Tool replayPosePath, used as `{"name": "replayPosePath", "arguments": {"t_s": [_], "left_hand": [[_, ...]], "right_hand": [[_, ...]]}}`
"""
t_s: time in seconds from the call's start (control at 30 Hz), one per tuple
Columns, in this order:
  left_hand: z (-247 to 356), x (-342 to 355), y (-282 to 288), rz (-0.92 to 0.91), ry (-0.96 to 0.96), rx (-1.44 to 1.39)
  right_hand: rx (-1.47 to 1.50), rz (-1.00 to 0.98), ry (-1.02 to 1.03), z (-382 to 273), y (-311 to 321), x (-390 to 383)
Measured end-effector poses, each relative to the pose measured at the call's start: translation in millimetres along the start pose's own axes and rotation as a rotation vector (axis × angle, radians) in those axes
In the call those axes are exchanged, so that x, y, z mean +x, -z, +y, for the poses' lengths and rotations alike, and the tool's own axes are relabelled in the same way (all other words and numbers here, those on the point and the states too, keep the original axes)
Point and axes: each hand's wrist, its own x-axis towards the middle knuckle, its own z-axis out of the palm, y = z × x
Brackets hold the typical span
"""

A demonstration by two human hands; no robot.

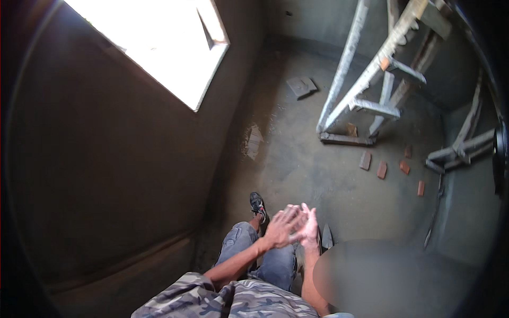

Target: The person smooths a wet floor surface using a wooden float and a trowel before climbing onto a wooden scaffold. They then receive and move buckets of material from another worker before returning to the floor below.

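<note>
My left hand (282,228) lies across my right hand (309,229) in front of my body, palms facing. The left fingers are stretched out, slightly smeared, and overlap the right palm. The right hand is open too, its fingers extended and partly covered. I see no object in either hand. Just beyond the right wrist, a pointed grey blade like a trowel's (327,237) shows low down; its handle is hidden.
A whitewashed wooden trestle (350,100) stands at the far right, with several bricks (382,169) scattered near it. A flat board (302,87) lies on the wet-looking floor (297,159). A bright window opening (164,42) is at left. A grey blur covers the lower right.
</note>
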Motion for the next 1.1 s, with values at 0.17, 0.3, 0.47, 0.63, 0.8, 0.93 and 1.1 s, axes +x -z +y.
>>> {"name": "replayPosePath", "arguments": {"t_s": [0.17, 0.3, 0.47, 0.63, 0.8, 0.93, 1.1], "left_hand": [[-96.9, -48.2, 41.7, -0.021, 0.593, -0.036], [-160.2, -89.4, 93.2, 0.035, 0.717, -0.08], [-165.2, -111.4, 149.7, 0.319, 0.871, -0.193], [-145.3, -70.8, 199.1, 0.596, 0.707, -0.165], [-118.1, 14.5, 276.9, 0.849, 0.539, -0.091], [-107.0, 85.3, 360.5, 1.058, 0.477, 0.036], [-96.4, 169.5, 470.6, 1.238, 0.416, 0.496]], "right_hand": [[-0.45, 0.436, -0.071, -5.1, 111.4, -23.7], [-0.445, 0.768, -0.497, 40.1, 243.1, -63.4], [-0.411, 0.967, -0.445, 30.9, 200.4, -98.4], [-0.602, 0.879, -0.232, 3.5, 119.6, -51.6], [-0.646, 0.652, -0.428, -51.3, 70.5, 7.7], [-0.637, 0.581, -0.494, -88.6, 54.9, 77.8], [-0.831, 0.572, -0.639, -144.5, 36.0, 205.8]]}}
